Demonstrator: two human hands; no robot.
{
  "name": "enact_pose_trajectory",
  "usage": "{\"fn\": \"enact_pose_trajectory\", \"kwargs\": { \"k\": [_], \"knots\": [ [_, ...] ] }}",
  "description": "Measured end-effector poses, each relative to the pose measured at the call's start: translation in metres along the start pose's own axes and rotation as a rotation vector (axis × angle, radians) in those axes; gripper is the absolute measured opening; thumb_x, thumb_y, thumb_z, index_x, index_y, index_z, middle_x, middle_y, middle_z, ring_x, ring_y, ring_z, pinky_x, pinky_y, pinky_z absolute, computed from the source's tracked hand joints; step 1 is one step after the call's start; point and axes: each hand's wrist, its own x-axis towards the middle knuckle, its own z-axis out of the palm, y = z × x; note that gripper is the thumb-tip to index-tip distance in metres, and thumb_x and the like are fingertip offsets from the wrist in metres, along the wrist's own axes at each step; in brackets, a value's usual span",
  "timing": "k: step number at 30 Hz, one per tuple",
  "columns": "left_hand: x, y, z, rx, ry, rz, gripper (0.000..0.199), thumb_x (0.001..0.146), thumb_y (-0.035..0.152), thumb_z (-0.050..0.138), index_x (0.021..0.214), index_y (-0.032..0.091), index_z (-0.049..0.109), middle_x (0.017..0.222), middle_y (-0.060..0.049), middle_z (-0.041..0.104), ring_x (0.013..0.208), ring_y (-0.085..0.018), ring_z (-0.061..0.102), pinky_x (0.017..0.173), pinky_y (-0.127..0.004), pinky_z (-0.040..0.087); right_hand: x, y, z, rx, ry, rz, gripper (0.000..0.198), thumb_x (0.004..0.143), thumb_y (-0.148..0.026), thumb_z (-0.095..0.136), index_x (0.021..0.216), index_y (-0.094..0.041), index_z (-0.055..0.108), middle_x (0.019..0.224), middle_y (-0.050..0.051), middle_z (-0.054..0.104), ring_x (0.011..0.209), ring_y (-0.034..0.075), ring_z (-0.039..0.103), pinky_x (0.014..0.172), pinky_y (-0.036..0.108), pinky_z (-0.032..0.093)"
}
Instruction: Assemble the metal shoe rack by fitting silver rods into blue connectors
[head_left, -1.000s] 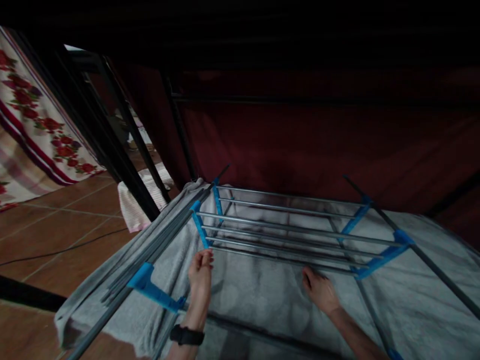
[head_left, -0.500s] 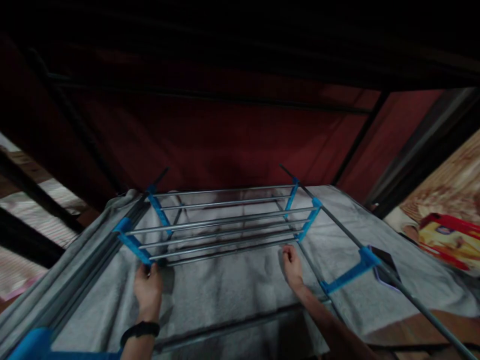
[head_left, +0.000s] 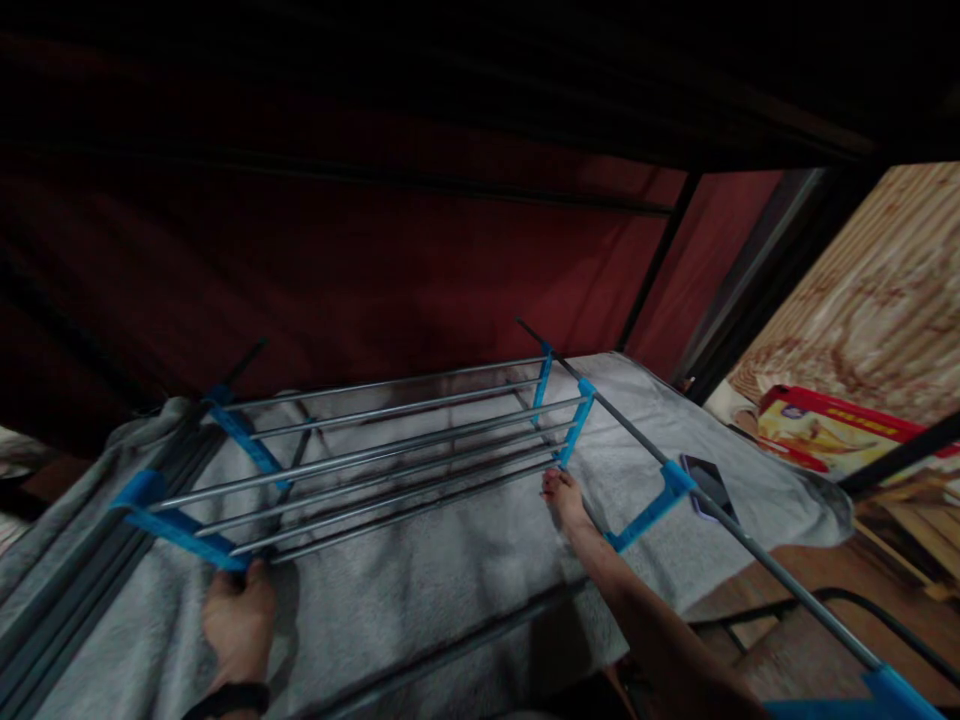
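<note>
Left hand (head_left: 238,625) of mine pinches the low end of a blue bracket (head_left: 174,525) on the metal rack (head_left: 375,452), which sits on the grey blanket (head_left: 405,595). I've got my right hand (head_left: 564,500) half-curled at the opposite bracket (head_left: 575,430) (can't tell if it's actually gripping), and a phone (head_left: 711,482) lies off to the right.

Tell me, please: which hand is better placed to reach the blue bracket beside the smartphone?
Probably the right hand: it is clearly nearer to that blue bracket. The left hand is farther away, at the lower end of the near-left bracket.
</note>
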Motion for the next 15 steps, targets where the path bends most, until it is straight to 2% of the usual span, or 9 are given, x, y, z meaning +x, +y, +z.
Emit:
{"fn": "enact_pose_trajectory", "kwargs": {
  "k": [2,5,9,12,15],
  "knots": [
    [-0.004,0.004,-0.001,-0.023,0.008,0.0,0.016,0.075,0.042,0.052,0.074,0.029,0.042,0.068,-0.003,0.046,0.083,-0.036,0.059,0.085,-0.057,0.048,-0.001,-0.003,0.004,0.037,0.016,0.061,0.031,0.073,-0.055,0.059,0.079,-0.026,0.049,0.07,0.003,0.058,0.064,0.022,0.059,0.061,0.038,0.054],
    [-0.01,0.007,-0.001,-0.088,0.018,-0.005,0.01,0.074,0.034,0.052,0.081,0.026,0.05,0.075,-0.003,0.057,0.086,-0.031,0.062,0.086,-0.047,0.052,-0.003,-0.008,0.003,0.086,-0.015,0.136,0.025,0.074,-0.049,0.059,0.078,-0.025,0.05,0.075,0.006,0.065,0.068,0.023,0.065,0.068,0.041,0.058],
    [-0.018,0.001,0.001,-0.173,0.0,0.004,0.034,0.073,0.016,0.047,0.103,0.019,0.062,0.098,-0.006,0.071,0.102,-0.025,0.068,0.097,-0.036,0.053,-0.001,-0.009,-0.003,0.113,-0.089,0.219,0.016,0.072,-0.038,0.061,0.078,-0.024,0.057,0.081,0.009,0.073,0.071,0.023,0.071,0.075,0.043,0.062],
    [-0.028,-0.006,0.0,-0.17,0.008,-0.008,0.055,0.072,0.007,0.046,0.125,0.016,0.06,0.123,-0.009,0.069,0.12,-0.023,0.064,0.108,-0.035,0.049,-0.005,-0.009,-0.011,0.083,-0.187,0.275,0.017,0.069,-0.034,0.066,0.083,-0.023,0.065,0.092,0.012,0.077,0.076,0.025,0.073,0.077,0.044,0.064],
    [-0.044,-0.009,-0.004,-0.082,0.075,-0.059,0.062,0.077,0.007,0.05,0.138,0.014,0.055,0.14,-0.015,0.058,0.131,-0.027,0.058,0.115,-0.039,0.045,-0.018,-0.011,-0.021,0.029,-0.255,0.287,0.028,0.069,-0.037,0.069,0.093,-0.021,0.071,0.098,0.013,0.078,0.08,0.024,0.074,0.077,0.04,0.063]
  ]
}}
